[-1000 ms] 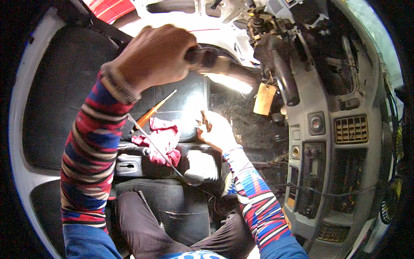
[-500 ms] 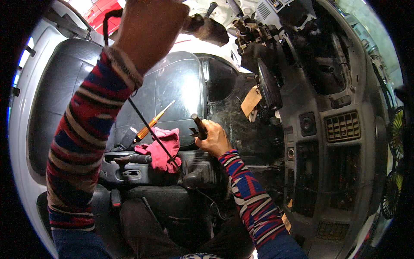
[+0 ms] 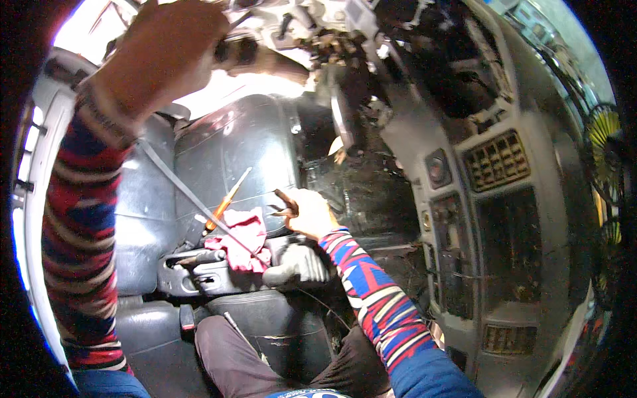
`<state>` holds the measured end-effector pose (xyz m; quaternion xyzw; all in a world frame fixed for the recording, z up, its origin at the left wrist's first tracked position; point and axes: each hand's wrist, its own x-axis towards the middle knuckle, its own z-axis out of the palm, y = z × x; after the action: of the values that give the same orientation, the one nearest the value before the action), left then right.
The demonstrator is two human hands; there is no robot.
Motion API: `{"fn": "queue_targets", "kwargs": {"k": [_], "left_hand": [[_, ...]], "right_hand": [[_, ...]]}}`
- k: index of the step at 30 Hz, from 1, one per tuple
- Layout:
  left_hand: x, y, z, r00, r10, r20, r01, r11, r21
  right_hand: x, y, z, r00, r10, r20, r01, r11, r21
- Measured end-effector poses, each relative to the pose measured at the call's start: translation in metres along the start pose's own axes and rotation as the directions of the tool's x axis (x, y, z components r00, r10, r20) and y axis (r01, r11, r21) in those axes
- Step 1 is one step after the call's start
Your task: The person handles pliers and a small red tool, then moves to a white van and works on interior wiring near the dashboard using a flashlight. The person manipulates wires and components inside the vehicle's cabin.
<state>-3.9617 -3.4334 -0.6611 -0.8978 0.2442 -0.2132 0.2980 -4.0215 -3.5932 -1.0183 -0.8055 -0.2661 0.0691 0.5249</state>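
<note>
My left hand (image 3: 169,50) is raised high at the upper left, blurred and partly cut off by the frame edge. Its fingers look closed; what they hold is hidden. A dark cord (image 3: 179,182) runs from beside that wrist down to the console. Over the far seat, my right hand (image 3: 308,213) grips a short dark metal tool (image 3: 285,200) with two prong-like ends sticking out leftward. Left of it, a screwdriver (image 3: 225,202) with an orange handle lies on the seat edge, beside a crumpled pink cloth (image 3: 242,239) on the console.
Between the black seats (image 3: 229,149) stands the centre console (image 3: 176,275) with a handbrake and a gear lever boot (image 3: 302,265). On the right runs the opened grey dashboard (image 3: 415,139) with an air vent (image 3: 497,159). Exposed steering column parts (image 3: 332,50) are at the top.
My left hand has shifted left, and brighter light falls on the seats and console. The view has moved a little. My right hand keeps its hold on the metal tool.
</note>
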Motion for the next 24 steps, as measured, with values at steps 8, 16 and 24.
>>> {"fn": "queue_targets", "kwargs": {"k": [8, 16, 24], "left_hand": [[-0.038, -0.003, -0.021, 0.863, -0.325, 0.387, 0.503, 0.619, -0.603], [-0.067, -0.028, 0.002, 0.981, -0.150, 0.121, 0.181, 0.936, -0.303], [-0.149, -0.030, 0.101, 0.943, -0.134, 0.304, 0.284, 0.800, -0.529]], "right_hand": [[-0.003, 0.026, 0.001, 0.999, -0.032, -0.037, 0.029, 0.996, -0.085], [-0.002, 0.017, 0.016, 0.995, -0.075, 0.062, 0.079, 0.995, -0.059], [-0.005, 0.013, 0.043, 0.995, -0.055, -0.078, 0.053, 0.998, -0.021]]}}
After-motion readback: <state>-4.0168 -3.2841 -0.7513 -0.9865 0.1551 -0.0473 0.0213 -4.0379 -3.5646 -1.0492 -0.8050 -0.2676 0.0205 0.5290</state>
